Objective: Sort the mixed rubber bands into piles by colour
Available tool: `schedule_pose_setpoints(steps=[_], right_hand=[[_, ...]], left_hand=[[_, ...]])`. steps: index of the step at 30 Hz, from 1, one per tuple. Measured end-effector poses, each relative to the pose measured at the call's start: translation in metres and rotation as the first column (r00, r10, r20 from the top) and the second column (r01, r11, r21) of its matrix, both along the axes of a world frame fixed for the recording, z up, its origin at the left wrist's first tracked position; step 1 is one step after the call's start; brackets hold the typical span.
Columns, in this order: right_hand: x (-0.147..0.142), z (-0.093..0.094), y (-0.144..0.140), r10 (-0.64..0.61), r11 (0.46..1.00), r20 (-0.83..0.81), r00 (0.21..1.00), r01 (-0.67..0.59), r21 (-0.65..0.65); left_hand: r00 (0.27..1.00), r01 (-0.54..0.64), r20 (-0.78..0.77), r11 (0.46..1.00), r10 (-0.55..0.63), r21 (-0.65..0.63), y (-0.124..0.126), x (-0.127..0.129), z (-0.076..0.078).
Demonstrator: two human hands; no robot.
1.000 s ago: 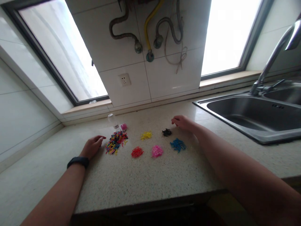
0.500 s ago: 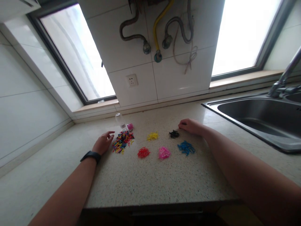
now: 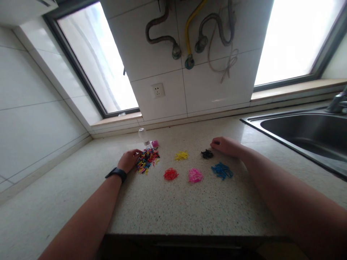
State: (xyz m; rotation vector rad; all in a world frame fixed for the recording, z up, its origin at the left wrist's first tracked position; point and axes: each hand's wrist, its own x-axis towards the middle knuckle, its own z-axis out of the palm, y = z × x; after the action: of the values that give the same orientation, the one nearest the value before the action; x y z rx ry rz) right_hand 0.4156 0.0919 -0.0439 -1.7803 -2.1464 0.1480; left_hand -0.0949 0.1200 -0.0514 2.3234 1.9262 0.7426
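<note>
A mixed heap of small coloured bands (image 3: 148,160) lies on the speckled countertop (image 3: 189,206). My left hand (image 3: 130,160), with a black wristband, rests at the heap's left edge with its fingertips touching the bands. Sorted little piles lie to the right: yellow (image 3: 181,155), black (image 3: 207,154), red (image 3: 170,174), pink (image 3: 195,175) and blue (image 3: 222,170). My right hand (image 3: 226,146) lies flat on the counter just right of the black pile, fingers loosely curled, holding nothing I can see.
A small clear bottle (image 3: 143,136) lies on its side behind the mixed heap, beside its pink cap (image 3: 155,143). A steel sink (image 3: 306,133) fills the right. Tiled wall with a socket (image 3: 158,90), hoses and two windows stands behind.
My left hand has slid right from beside the mixed heap until its fingers touch it. My right hand has stayed by the black pile. The view has shifted left.
</note>
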Motion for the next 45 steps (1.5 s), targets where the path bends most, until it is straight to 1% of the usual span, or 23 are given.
schedule_pose_setpoints(steps=[5, 12, 17, 21, 25, 31, 36, 39, 42, 45], right_hand=[[0.000, 0.000, 0.000, 0.003, 1.000, 0.000, 1.000, -0.003, 0.002], [0.000, 0.003, -0.004, 0.010, 1.000, -0.027, 1.000, -0.010, -0.014], [0.002, 0.003, -0.003, 0.031, 0.999, -0.048, 0.998, -0.032, -0.030], [0.004, -0.001, 0.000, 0.043, 0.999, -0.056, 0.997, -0.045, -0.029], [0.005, -0.003, 0.001, 0.044, 0.999, -0.068, 0.997, -0.046, -0.015], [0.003, -0.001, -0.001, 0.013, 1.000, -0.027, 1.000, -0.013, 0.001], [-0.002, 0.003, -0.003, -0.006, 1.000, -0.012, 1.000, 0.006, -0.012], [-0.004, 0.006, -0.006, -0.035, 0.999, 0.011, 0.999, 0.035, -0.015], [-0.006, 0.008, -0.009, -0.042, 0.999, 0.010, 0.999, 0.042, -0.019], [-0.006, 0.008, -0.011, -0.052, 0.998, 0.005, 0.999, 0.053, -0.029]], left_hand=[[1.000, -0.017, 0.020, 0.999, 0.016, 0.035, -0.001, 0.001, 0.000], [0.995, 0.006, 0.100, 0.998, -0.013, 0.065, -0.006, 0.001, 0.003], [0.986, 0.016, 0.164, 0.996, -0.031, 0.091, -0.009, 0.001, 0.008], [0.977, 0.019, 0.209, 0.993, -0.043, 0.116, -0.015, 0.010, 0.015], [0.959, 0.061, 0.267, 0.988, -0.097, 0.139, -0.023, 0.028, 0.022], [0.944, 0.145, 0.277, 0.979, -0.180, 0.142, -0.037, 0.062, 0.032], [0.919, 0.217, 0.310, 0.969, -0.243, 0.115, -0.052, 0.091, 0.039], [0.895, 0.293, 0.322, 0.951, -0.308, 0.098, -0.063, 0.112, 0.041], [0.885, 0.362, 0.278, 0.928, -0.373, 0.093, -0.075, 0.135, 0.043], [0.890, 0.421, 0.163, 0.905, -0.426, 0.066, -0.088, 0.163, 0.048]])
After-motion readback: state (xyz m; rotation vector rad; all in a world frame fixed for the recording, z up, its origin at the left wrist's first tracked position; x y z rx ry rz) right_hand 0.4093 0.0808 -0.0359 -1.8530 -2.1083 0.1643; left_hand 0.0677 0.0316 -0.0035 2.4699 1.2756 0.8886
